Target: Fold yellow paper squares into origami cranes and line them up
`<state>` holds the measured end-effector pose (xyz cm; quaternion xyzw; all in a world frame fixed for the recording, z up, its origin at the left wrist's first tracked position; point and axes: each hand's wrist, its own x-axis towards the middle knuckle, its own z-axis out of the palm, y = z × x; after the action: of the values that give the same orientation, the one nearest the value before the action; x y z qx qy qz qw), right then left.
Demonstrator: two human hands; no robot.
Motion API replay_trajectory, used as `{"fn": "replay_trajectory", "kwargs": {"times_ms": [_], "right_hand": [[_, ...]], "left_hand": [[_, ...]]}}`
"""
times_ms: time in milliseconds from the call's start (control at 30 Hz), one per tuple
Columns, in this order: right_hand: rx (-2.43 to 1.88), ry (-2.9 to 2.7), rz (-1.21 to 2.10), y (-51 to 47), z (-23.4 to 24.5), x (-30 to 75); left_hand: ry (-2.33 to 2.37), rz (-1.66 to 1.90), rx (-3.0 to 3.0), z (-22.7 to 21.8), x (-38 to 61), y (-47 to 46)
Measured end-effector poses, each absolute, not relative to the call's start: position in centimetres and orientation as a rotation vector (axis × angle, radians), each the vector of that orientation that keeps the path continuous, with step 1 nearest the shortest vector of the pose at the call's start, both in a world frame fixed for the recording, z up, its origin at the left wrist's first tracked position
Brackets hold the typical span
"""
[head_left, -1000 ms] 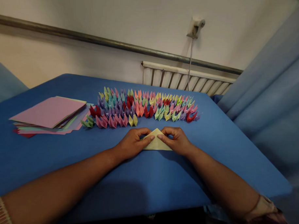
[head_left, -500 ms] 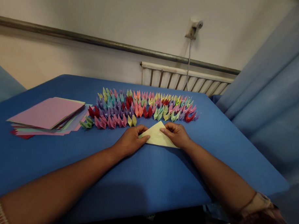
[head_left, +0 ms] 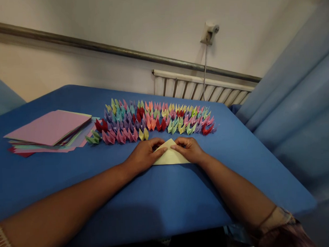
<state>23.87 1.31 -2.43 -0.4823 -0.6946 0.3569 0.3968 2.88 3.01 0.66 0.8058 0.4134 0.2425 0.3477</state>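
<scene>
Between my hands is a pale yellow sheet of paper point(head_left: 171, 157), folded into a triangle with its point away from me and its long edge toward me. My left hand point(head_left: 146, 153) pinches its left side, thumb on top and fingers behind. On the right side my right hand point(head_left: 189, 150) grips it the same way, thumb close to the upper point. Just beyond my hands stand rows of folded paper cranes point(head_left: 150, 122) in many colours. A yellow crane point(head_left: 143, 134) is the nearest one to my left hand.
A stack of coloured paper sheets point(head_left: 50, 127), pink on top, lies at the left of the blue-covered table point(head_left: 167, 199). Behind it are a wall rail point(head_left: 110, 49), a radiator point(head_left: 201, 84) and a plugged-in cord point(head_left: 205, 64). Blue curtains point(head_left: 293, 97) hang at the right.
The paper has turned so its long edge runs level, and its point has shifted left. Both thumbs now sit closer together near the point. The view has moved slightly.
</scene>
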Motion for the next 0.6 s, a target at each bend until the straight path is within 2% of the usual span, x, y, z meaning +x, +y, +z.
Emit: {"fn": "replay_trajectory", "kwargs": {"times_ms": [67,233,400,600], "right_hand": [[-1.208,-1.781,0.920,1.1,-2.3,23.7],[-1.161,-1.753,1.343,0.6,-1.7,25.1],[-1.137,-1.724,1.305,0.3,-0.3,26.4],[-1.207,-1.696,1.412,0.7,0.1,27.9]], "left_hand": [[1.078,0.602,2.112,0.8,2.9,3.1],[1.131,0.785,2.079,1.4,2.2,3.0],[1.166,0.985,2.029,1.8,1.5,2.9],[1.190,1.008,1.975,1.9,1.7,2.7]]}}
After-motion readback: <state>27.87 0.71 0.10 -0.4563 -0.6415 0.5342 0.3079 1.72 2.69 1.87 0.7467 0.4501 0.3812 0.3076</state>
